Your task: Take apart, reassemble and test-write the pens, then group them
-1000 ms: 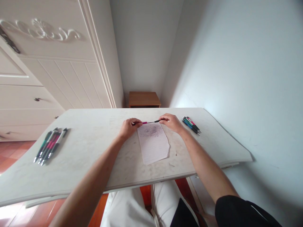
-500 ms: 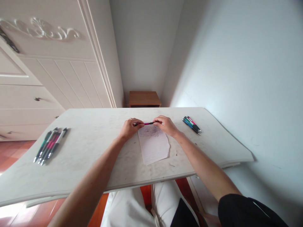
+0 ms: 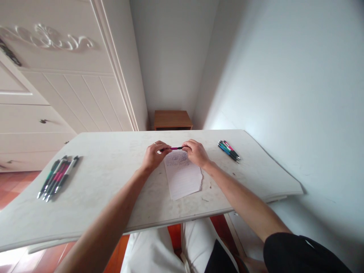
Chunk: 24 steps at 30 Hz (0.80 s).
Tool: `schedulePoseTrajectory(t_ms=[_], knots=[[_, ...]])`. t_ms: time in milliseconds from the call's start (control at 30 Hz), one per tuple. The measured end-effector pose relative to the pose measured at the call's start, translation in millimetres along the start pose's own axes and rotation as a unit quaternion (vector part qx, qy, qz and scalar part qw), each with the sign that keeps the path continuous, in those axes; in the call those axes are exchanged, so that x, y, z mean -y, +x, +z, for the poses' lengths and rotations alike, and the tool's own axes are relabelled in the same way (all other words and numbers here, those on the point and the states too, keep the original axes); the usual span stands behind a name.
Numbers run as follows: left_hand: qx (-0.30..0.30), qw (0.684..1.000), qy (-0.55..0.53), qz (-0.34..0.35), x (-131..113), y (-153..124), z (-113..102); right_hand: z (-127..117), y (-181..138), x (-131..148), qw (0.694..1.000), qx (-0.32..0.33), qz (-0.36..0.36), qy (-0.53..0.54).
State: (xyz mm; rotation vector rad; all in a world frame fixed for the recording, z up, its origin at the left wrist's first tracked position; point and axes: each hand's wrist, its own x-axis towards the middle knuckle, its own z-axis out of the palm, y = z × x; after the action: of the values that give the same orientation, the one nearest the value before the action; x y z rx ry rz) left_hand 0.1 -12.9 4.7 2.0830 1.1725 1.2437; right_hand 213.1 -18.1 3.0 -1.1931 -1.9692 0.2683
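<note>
A magenta and black pen [image 3: 174,148] lies level between my two hands, above the far edge of a sheet of paper. My left hand [image 3: 155,154] is closed on its left end, a ring on one finger. At the other end, the fingers of my right hand [image 3: 196,151] pinch the black part, and the very tip is hidden. Below them the paper [image 3: 184,180] rests on the white table [image 3: 113,151]; dark scribbles cover its upper part and its right edge is torn.
On the table's left side lies a row of several pens [image 3: 57,178] in green, white, magenta and black. A smaller bunch of pens [image 3: 229,151] is at the right. Beyond the table stand a wooden stool-like piece [image 3: 173,119] and a white cabinet [image 3: 71,87].
Both hands still hold the pen over the paper; the right fingers have shifted slightly along it. The whole view has moved a little.
</note>
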Motion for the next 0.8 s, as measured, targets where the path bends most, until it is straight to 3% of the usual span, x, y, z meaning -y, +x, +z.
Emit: schedulePoseTrajectory(t_ms=[400,600,800], knots=[[-0.032,0.997,-0.048,-0.054,1.6,1.9,-1.7,-6.7,1.7,-0.1,0.995,0.004,0.020,0.101],[-0.021,0.985,-0.118,-0.128,3.2,1.5,-1.3,-10.5,1.3,-2.4,0.981,0.023,0.055,0.184],[-0.023,0.966,-0.190,-0.174,2.0,2.1,-0.6,-10.2,1.5,-2.7,0.981,0.018,0.043,0.186]])
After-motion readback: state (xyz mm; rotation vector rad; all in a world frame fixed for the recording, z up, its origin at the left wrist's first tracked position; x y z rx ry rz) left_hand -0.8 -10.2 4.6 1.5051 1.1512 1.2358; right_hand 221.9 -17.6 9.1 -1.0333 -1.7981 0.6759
